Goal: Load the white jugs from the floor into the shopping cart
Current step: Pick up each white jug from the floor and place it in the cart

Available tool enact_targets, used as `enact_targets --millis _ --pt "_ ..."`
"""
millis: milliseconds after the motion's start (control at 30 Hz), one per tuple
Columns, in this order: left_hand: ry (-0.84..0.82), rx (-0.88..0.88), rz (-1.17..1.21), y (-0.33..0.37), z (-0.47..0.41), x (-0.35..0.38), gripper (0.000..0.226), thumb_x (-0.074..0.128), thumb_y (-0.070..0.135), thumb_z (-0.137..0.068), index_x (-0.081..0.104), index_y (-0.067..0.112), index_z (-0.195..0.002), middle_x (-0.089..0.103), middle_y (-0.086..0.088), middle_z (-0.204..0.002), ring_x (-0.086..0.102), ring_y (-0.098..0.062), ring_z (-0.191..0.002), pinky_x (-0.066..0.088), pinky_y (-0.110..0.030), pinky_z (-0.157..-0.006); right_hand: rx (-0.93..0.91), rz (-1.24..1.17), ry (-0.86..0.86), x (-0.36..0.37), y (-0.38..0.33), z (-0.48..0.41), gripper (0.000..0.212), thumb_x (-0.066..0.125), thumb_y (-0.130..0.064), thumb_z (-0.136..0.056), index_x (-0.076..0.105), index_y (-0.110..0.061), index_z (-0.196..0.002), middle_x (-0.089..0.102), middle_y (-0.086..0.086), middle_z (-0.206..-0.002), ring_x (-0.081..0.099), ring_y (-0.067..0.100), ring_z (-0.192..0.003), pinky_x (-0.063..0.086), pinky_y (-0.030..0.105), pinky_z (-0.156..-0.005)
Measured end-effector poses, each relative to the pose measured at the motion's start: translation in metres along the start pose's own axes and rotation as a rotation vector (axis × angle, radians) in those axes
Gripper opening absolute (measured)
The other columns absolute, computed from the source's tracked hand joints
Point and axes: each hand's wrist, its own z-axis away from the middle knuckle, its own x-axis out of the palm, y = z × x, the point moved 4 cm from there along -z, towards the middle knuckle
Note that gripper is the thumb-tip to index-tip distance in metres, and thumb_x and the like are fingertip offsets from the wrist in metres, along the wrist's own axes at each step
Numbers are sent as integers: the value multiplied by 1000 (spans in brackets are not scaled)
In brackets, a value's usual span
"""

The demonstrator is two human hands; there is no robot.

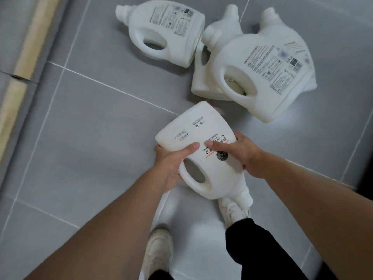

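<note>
I hold a white jug (197, 142) with printed text above the grey tiled floor, its cap end pointing down toward my feet. My left hand (171, 162) grips its left side by the handle, thumb over the front. My right hand (240, 154) grips its right side, thumb across the label. Three more white jugs lie on the floor beyond: one at the top centre (161, 31), one at the right with its back label up (268, 73), and one partly hidden under that one (210, 55). No shopping cart is in view.
A beige strip (26, 55) runs along the floor's left edge beside a grey wall or panel. My white shoes (159, 253) stand on the tiles below the held jug. A dark edge shows at the far right.
</note>
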Motion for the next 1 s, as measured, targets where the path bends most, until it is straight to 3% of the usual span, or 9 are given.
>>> enact_targets --millis 100,267,433,600,833,900,1000 --pt "13 24 8 23 49 -30 92 103 20 -67 45 26 -137 76 -2 -127 73 -24 -99 65 -47 -84 -24 -5 -41 24 -29 47 27 95 -31 -83 78 -26 -103 85 -10 -77 76 2 -56 53 15 -44" --pt "42 89 25 63 137 -77 94 104 28 -65 45 29 -138 74 6 -127 71 -26 -114 63 -54 -93 -91 38 -82 60 -85 130 30 94 -31 -84 80 -21 -109 88 -2 -89 78 6 -61 55 17 -46" --pt "73 147 69 99 236 -126 110 109 43 -43 56 30 -139 79 7 -122 74 -31 -118 65 -57 -86 -149 85 -146 99 -150 224 41 97 -40 -78 80 -25 -112 88 0 -100 81 15 -76 59 23 -54" --pt "127 193 152 125 351 -172 86 104 38 -50 61 35 -124 80 7 -118 74 -32 -112 63 -60 -91 -195 169 -159 137 -204 320 72 104 -52 -62 73 -25 -121 87 -4 -103 83 19 -91 60 30 -68" --pt "255 260 367 119 511 -245 80 106 34 -58 63 31 -126 81 9 -117 75 -27 -108 63 -47 -90 -246 318 -309 206 -254 474 38 98 -36 -80 72 -26 -105 84 -4 -96 76 7 -69 54 20 -48" --pt "303 271 423 105 550 -270 92 108 38 -51 59 32 -129 79 10 -119 72 -25 -110 61 -50 -95 -260 371 -352 231 -254 508 42 99 -38 -78 75 -24 -110 86 -2 -99 77 8 -67 53 18 -43" --pt "366 315 498 77 601 -307 96 109 40 -49 61 31 -132 79 13 -120 73 -19 -115 60 -49 -97 -285 450 -429 272 -246 557 48 100 -39 -76 75 -23 -113 85 -2 -97 79 12 -72 56 23 -49"
